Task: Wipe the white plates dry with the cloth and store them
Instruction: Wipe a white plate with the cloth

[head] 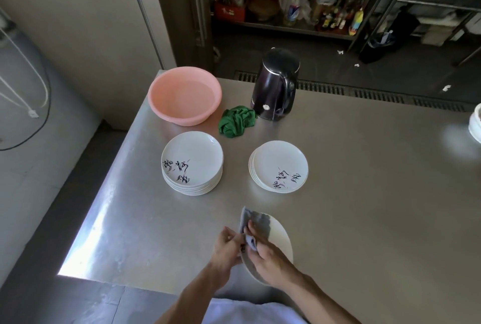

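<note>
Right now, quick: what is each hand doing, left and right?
Left hand: closed, gripping the rim of the tilted round white plate.
Right hand: closed, holding the crumpled grey cloth against that plate.

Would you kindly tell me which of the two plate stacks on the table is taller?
The left stack, in front of the pink basin, is taller; the right stack, in front of the kettle, shows fewer plates.
</note>
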The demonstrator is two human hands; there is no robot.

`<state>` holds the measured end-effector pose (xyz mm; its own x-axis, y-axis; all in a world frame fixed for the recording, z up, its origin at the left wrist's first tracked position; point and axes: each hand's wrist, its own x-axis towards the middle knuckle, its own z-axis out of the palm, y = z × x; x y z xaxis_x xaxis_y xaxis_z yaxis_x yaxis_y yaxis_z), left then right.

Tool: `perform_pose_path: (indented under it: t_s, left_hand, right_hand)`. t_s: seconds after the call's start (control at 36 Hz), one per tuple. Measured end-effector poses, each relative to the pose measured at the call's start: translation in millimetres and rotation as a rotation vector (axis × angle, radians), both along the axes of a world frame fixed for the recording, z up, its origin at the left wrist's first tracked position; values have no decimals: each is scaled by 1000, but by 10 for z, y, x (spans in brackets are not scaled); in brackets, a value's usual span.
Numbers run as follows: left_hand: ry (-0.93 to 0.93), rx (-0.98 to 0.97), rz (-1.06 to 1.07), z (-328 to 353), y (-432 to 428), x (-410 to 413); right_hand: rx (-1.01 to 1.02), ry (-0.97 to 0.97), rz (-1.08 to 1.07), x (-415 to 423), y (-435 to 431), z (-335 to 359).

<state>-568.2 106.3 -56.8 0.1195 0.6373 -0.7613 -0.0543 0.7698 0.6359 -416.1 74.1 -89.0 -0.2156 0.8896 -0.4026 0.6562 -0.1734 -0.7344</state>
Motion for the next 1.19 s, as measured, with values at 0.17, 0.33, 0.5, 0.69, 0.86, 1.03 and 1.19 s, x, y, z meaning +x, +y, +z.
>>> perform_pose_path:
  t_s: [0.17,0.33,0.5,0.69,0.86,1.03,1.19]
  left_hand:
    - [-149,-16,3,-52,-114,-56]
    - [-162,51,-154,79,-92,-12]
    - [-140,53,-184,156,-84,27]
    - [-149,27,23,132,-50,33]
    - [-82,-5,-13,77,15,-12]
    - [-138,12,30,125,-19,44]
    - [-131,37,-111,225,-11,59]
  right_hand:
    - [-113,-337,-131,192,49,-215]
    - [53,-155,105,7,-63,-233]
    - [-35,-70,-48,35,6,-265]
    - [-180,-280,-234,101,203,-169]
    - [-164,71,-195,-87,118,11]
    - [-128,-157,-206,102,124,-146]
    - [-18,-52,-63,-5,47,-46]
